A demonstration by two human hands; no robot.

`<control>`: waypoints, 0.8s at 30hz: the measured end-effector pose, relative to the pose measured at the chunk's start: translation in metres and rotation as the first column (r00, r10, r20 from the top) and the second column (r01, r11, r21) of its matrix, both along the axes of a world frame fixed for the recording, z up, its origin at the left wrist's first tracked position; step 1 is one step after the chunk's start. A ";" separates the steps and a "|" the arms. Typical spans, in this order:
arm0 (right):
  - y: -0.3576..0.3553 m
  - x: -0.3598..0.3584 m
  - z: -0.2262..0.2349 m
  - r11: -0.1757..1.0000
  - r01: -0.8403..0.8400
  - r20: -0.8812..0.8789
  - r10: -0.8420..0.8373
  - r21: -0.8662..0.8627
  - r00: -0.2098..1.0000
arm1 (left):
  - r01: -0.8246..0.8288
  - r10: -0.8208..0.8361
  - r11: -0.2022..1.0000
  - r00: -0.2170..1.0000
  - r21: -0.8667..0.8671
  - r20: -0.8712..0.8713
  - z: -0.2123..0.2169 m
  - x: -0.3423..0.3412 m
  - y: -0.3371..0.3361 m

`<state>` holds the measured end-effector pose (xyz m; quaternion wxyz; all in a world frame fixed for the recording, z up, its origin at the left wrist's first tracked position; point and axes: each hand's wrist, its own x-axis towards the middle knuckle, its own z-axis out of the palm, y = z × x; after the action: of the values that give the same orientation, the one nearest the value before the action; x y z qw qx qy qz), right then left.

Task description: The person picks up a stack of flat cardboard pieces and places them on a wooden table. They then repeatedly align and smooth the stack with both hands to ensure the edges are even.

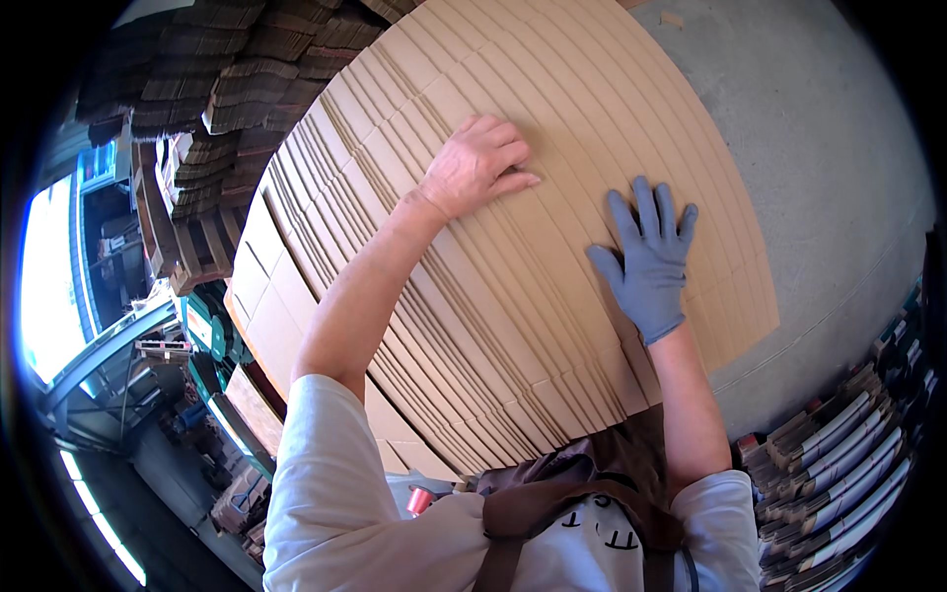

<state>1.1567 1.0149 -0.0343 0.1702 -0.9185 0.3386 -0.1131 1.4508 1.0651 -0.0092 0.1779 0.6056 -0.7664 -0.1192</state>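
Observation:
A wide spread of overlapping flat brown cardboard sheets (552,286) lies before me, their creased edges fanned out in close steps. My bare left hand (475,166) rests on the sheets near the upper middle. Its fingers are curled in and the thumb points right; the fingertips are hidden, so whether a sheet edge is between them does not show. My right hand (651,261), in a grey glove, lies flat on the right part of the spread. Its fingers are apart, and the palm rests on the cardboard.
Tall stacks of cardboard (247,89) stand at the upper left, beside a wooden pallet (202,247). At the lower right are more stacked bundles (834,474). Grey concrete floor (819,168) borders the sheets on the right. Green machine parts (207,326) show at the left.

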 end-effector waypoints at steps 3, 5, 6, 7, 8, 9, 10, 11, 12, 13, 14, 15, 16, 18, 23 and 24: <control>0.001 -0.001 -0.001 1.000 0.003 0.012 -0.003 -0.005 1.000 | 0.003 -0.004 1.000 1.000 -0.011 -0.012 0.000 -0.001 0.000; 0.001 -0.001 0.002 1.000 0.005 -0.004 -0.005 0.008 1.000 | 0.001 -0.002 1.000 1.000 -0.022 -0.028 -0.001 -0.001 0.000; 0.001 0.000 0.002 1.000 0.006 -0.013 -0.006 0.015 1.000 | -0.003 0.002 1.000 0.999 -0.022 -0.038 0.000 -0.002 0.000; 0.002 -0.001 0.002 1.000 0.005 -0.004 -0.005 0.007 1.000 | -0.008 0.007 1.000 0.999 -0.023 -0.050 0.001 -0.004 0.001; 0.003 0.000 0.002 1.000 0.004 0.004 -0.004 0.001 1.000 | -0.006 0.004 0.999 0.999 -0.037 -0.054 0.000 -0.003 0.001; 0.003 0.000 0.001 1.000 0.003 0.011 -0.003 -0.006 1.000 | -0.004 0.001 0.999 0.998 -0.050 -0.058 -0.003 0.000 0.000; 0.002 0.002 0.002 1.000 0.002 0.021 -0.002 -0.013 1.000 | -0.004 0.000 0.998 0.997 -0.057 -0.071 -0.006 0.001 0.002; 0.002 0.002 0.003 1.000 0.001 0.018 -0.001 -0.012 1.000 | -0.005 0.003 0.999 0.998 -0.041 -0.057 -0.006 -0.003 0.005; 0.002 0.001 0.004 1.000 -0.002 0.015 0.002 -0.010 1.000 | -0.007 0.006 1.000 0.999 -0.024 -0.042 -0.007 -0.004 0.005; 0.000 0.000 0.003 0.999 0.003 0.016 -0.003 -0.032 1.000 | 0.000 0.000 1.000 1.000 -0.026 -0.015 -0.005 -0.002 -0.001; 0.000 0.000 0.000 0.999 0.002 0.021 -0.001 -0.050 1.000 | -0.001 0.000 0.998 1.000 -0.057 -0.021 -0.005 -0.005 0.001; 0.000 -0.001 0.000 0.998 0.001 0.026 0.001 -0.068 1.000 | -0.006 0.005 0.999 1.000 -0.052 -0.014 -0.004 -0.004 -0.001; 0.002 -0.003 0.001 0.998 -0.001 0.027 0.003 -0.058 1.000 | -0.006 0.006 0.999 1.000 -0.039 -0.010 -0.002 -0.005 -0.001; 0.000 -0.001 0.004 0.998 0.000 0.040 0.002 -0.055 0.999 | 0.006 -0.006 0.999 1.000 -0.035 -0.010 0.000 -0.004 -0.004; 0.001 0.000 0.003 0.999 0.007 0.035 -0.006 -0.042 0.999 | -0.022 0.023 0.999 1.000 -0.032 0.015 0.001 -0.007 0.002; 0.001 0.001 0.003 1.000 0.006 0.028 -0.005 -0.029 1.000 | -0.024 0.025 0.999 1.000 -0.044 0.016 0.001 -0.006 0.001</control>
<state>1.1573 1.0156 -0.0311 0.1615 -0.9182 0.3368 -0.1315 1.4445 1.0663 -0.0084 0.1861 0.6118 -0.7628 -0.0952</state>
